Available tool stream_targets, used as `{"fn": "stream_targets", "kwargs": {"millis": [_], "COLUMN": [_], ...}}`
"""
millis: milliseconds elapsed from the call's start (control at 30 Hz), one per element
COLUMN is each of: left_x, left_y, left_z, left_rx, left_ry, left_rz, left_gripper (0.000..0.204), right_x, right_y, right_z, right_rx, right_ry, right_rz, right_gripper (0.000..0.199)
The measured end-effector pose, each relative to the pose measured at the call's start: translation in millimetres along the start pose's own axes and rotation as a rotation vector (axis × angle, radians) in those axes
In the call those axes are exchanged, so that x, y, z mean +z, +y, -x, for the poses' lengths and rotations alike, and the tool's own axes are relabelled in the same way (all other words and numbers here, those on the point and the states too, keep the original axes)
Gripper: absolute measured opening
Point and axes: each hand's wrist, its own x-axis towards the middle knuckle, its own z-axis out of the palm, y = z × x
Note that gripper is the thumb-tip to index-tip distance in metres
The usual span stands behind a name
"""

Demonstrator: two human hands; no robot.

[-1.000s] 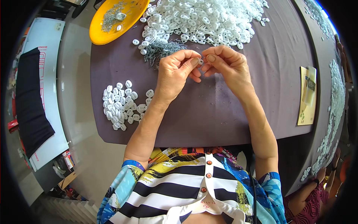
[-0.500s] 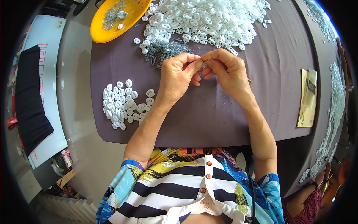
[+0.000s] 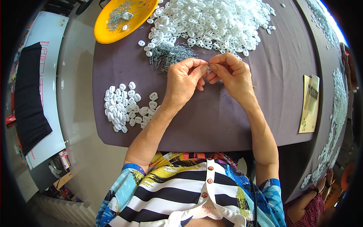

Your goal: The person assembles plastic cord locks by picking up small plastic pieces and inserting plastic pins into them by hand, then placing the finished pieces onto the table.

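Observation:
A small white oval plastic piece (image 3: 209,70) is pinched between the thumbs and fingertips of both my hands, mostly covered by them. My left hand (image 3: 181,82) closes on its left side, and my right hand (image 3: 235,76) grips it from the right. Beyond my left hand lies a heap of small grey metal screws (image 3: 171,56). A big pile of white plastic pieces with holes (image 3: 211,22) spreads behind my hands. Left of my left forearm sits a cluster of white oval pieces with dark marks (image 3: 121,108).
At the far left of the table (image 3: 204,121), a yellow plate (image 3: 104,34) carries small metal parts. A tan envelope (image 3: 304,123) with a clear packet (image 3: 313,99) lies at the right. Another table with more white pieces (image 3: 336,108) stands beyond, near a person's arm (image 3: 304,208).
The whole view has shifted slightly. Both hands keep their pinch on the small white piece, with the fingertips moving only a little.

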Motion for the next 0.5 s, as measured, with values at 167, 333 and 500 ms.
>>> {"fn": "stream_targets", "kwargs": {"millis": [167,333,500], "left_x": [0.0,1.5,1.9], "left_y": [-0.2,-0.7,-2.3], "left_z": [0.6,1.8,3.1], "left_rx": [0.018,0.037,0.093], "left_ry": [0.014,0.023,0.046], "left_rz": [-0.062,-0.145,-0.164], "left_gripper": [0.01,0.01,0.01], "right_x": [1.6,0.8,1.8], "right_y": [5.5,7.3,10.0], "right_z": [0.3,-1.4,-1.9], "right_rx": [-0.123,-0.174,-0.101], "right_ry": [-0.015,-0.036,-0.061], "right_rz": [0.147,0.22,0.086], "right_gripper": [0.006,0.005,0.006]}}
